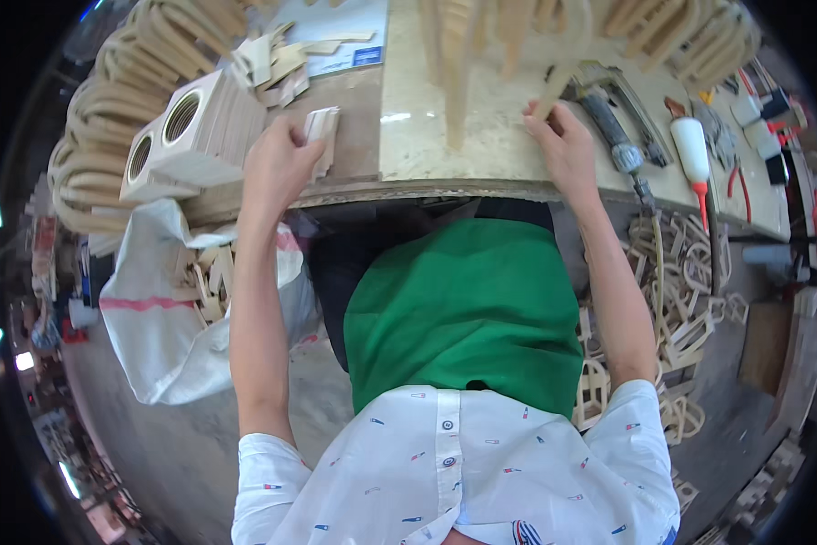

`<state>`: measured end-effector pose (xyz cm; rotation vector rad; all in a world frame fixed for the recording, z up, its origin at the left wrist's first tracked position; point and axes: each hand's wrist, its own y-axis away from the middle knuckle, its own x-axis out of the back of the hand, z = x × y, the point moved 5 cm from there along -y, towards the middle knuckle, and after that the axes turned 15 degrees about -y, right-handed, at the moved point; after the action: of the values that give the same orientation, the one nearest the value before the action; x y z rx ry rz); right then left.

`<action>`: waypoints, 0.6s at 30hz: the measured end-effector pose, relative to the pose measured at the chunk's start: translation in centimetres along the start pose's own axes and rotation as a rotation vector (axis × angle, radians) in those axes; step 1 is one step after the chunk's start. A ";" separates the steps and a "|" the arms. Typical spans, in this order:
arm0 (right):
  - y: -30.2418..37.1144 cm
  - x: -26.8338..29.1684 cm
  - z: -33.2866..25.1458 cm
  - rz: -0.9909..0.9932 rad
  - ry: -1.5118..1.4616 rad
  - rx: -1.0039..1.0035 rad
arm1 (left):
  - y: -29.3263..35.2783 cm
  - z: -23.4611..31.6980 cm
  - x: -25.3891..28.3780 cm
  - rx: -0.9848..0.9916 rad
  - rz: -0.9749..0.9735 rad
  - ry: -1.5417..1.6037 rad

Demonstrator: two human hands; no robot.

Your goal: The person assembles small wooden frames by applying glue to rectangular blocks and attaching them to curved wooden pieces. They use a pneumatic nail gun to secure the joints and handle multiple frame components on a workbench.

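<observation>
My left hand [279,162] is closed at the bench's left front, thumb and fingers pinching at a small stack of thin pale wooden strips [327,127]. Across the bench, my right hand [563,145] has its fingertips closed round the lower end of a curved wooden piece [567,65], whose upper part runs out at the top edge. Between the hands, a blurred long wooden piece [456,82] points down toward the board. More loose wood slips [286,68] lie beyond my left hand, partly over a white and blue sheet [347,23].
Left stand stacked square wooden blocks with round holes [210,113] and rows of bent wooden loops [109,127]. To the right lie an air tool [616,136], a white bottle with red tip [690,150] and red-handled pliers [734,182]. Below are a white sack [154,318] and piled wooden frames [690,318].
</observation>
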<state>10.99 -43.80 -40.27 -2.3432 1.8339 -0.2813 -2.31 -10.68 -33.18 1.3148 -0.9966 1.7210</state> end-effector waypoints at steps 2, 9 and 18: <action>1.0 0.6 -1.7 0.115 0.181 0.228 | 1.5 2.0 1.4 -0.016 -0.097 0.108; 9.9 -4.5 -10.3 -0.227 0.274 0.552 | 5.5 10.4 -2.2 -0.252 -0.588 0.579; 6.6 -3.5 -7.5 -0.278 0.407 0.488 | 2.3 11.6 -3.5 -0.241 -0.564 0.922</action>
<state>2.16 -42.04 -34.74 -2.2780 1.3464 -1.1683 1.00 -22.41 -34.86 0.4502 -0.2390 1.4381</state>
